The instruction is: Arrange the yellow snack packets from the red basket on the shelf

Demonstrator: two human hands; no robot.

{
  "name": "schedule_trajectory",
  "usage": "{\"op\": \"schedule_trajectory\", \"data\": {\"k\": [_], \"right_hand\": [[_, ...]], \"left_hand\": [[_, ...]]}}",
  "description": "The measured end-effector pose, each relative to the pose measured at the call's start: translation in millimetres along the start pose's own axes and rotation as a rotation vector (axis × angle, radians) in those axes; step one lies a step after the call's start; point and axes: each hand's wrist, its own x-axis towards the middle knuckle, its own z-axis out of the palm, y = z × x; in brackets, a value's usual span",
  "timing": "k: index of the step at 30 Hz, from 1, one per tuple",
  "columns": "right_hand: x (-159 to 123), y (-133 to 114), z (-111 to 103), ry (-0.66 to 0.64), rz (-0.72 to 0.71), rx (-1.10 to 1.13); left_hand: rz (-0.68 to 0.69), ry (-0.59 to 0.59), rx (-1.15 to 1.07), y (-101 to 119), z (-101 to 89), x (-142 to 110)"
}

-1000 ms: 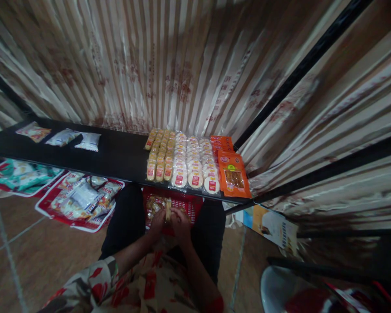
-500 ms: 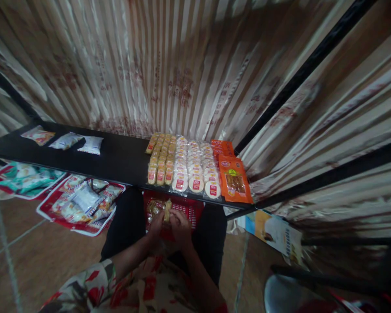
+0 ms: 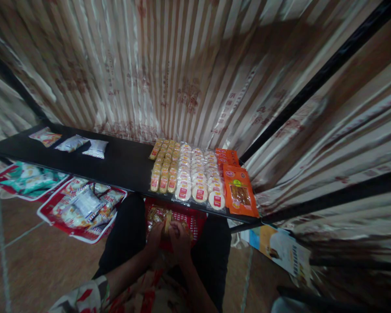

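My left hand [image 3: 155, 237] and my right hand [image 3: 180, 238] meet over a red basket [image 3: 195, 219] on my lap. Together they pinch a narrow yellow snack packet [image 3: 167, 221] that stands on end. More yellow packets [image 3: 153, 214] lie in the basket. Just beyond, on a black shelf [image 3: 124, 163], lie rows of yellow packets [image 3: 164, 167], rows of round white biscuit packs [image 3: 197, 174] and orange pouches [image 3: 239, 191].
Three small packets [image 3: 72, 143] lie at the shelf's far left. Red and green bags of snacks [image 3: 81, 203] sit on the floor to the left. A striped curtain [image 3: 169, 74] hangs behind the shelf. A printed carton [image 3: 280, 248] lies at the lower right.
The view has shifted, so shelf and basket sit lower and further right in the picture. My hands stay together on the yellow packet over the basket.
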Motion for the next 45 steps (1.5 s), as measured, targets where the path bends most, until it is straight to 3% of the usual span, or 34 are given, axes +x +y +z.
{"op": "schedule_trajectory", "data": {"k": [5,9,20,29,35,45], "right_hand": [[-0.3,-1.1,4.8,-0.003,0.027,0.053],[1.6,-2.4,8.8,-0.005,0.041,0.062],[10.1,-13.6,15.9,0.002,0.057,-0.023],[13.7,-16.3,17.8,0.025,0.012,-0.108],[20.3,-27.2,24.1,0.066,-0.020,-0.117],[35.7,-60.3,32.6,0.001,-0.028,-0.044]], "left_hand": [[-0.189,0.083,-0.111,8.9,4.1,5.4],[-0.259,0.157,-0.195,11.9,6.3,8.9],[-0.254,0.226,-0.286,28.3,-3.4,12.1],[-0.199,0.252,-0.319,61.8,-13.7,4.3],[-0.169,0.284,-0.294,72.3,-21.5,8.9],[-0.113,0.359,-0.282,78.5,-33.2,23.2]]}}
